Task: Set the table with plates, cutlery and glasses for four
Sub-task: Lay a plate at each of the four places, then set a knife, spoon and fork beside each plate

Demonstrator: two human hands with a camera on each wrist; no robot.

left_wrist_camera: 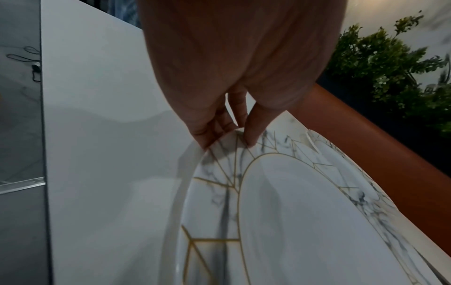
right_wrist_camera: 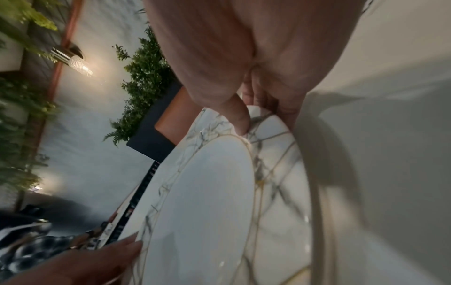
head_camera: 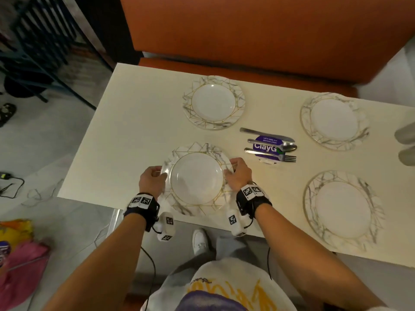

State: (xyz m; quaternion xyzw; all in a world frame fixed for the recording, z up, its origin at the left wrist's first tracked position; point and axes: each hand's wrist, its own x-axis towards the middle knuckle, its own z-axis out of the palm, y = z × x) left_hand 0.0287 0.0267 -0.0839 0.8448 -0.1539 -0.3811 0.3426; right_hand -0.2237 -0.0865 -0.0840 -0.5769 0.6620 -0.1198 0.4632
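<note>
A marble-patterned plate with gold lines (head_camera: 197, 179) lies at the near left of the cream table (head_camera: 134, 122). My left hand (head_camera: 155, 176) pinches its left rim, thumb on top and fingers under the edge (left_wrist_camera: 251, 131). My right hand (head_camera: 234, 171) pinches the right rim the same way (right_wrist_camera: 240, 119). Three more matching plates sit at the far left (head_camera: 213, 102), far right (head_camera: 334, 120) and near right (head_camera: 342, 209). A knife (head_camera: 253, 131), a spoon (head_camera: 285, 147) and a fork (head_camera: 278, 157) lie together in the table's middle.
The cutlery lies across a purple "ClayGo" sticker (head_camera: 266, 145). An orange bench seat (head_camera: 247, 30) runs along the table's far side. Green plants (left_wrist_camera: 390, 63) stand behind it. Cables (head_camera: 13, 187) lie on the floor at the left.
</note>
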